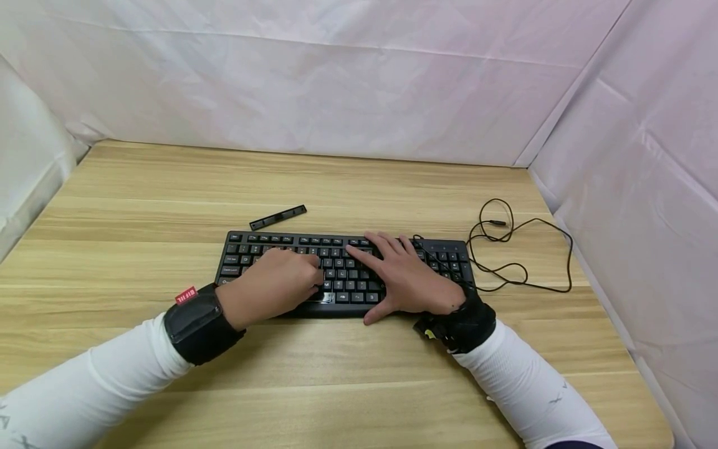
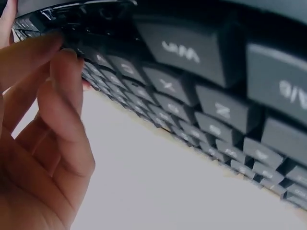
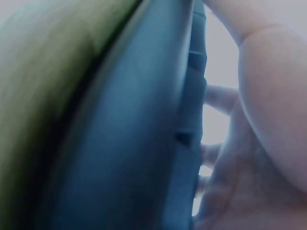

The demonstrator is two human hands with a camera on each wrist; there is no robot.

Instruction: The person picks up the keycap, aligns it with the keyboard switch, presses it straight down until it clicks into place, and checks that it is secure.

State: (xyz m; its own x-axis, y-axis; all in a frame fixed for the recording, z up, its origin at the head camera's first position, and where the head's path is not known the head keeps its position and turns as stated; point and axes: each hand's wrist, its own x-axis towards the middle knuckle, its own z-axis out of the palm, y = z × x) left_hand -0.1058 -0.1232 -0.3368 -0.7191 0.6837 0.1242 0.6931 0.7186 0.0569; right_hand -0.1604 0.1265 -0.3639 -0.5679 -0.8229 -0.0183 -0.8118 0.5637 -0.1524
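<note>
A black keyboard (image 1: 350, 274) lies on the wooden table, its space bar slot (image 2: 103, 17) uncovered and glossy. My left hand (image 1: 277, 277) bends over the middle of the lower key rows. In the left wrist view, its thumb and forefinger come together in a pinch at a key beside that slot; the key itself is mostly hidden. Across the keyboard's right part my right hand (image 1: 406, 277) rests with fingers spread, thumb at the front edge. Behind the keyboard lies a long black keycap (image 1: 278, 217), apparently the space bar, with its underside up.
A thin black cable (image 1: 538, 284) loops over the table at right, with its plug (image 1: 497, 222) inside a coil. Part of the cable crosses the keyboard's number pad. White cloth (image 1: 336, 81) hangs behind the table and along both sides.
</note>
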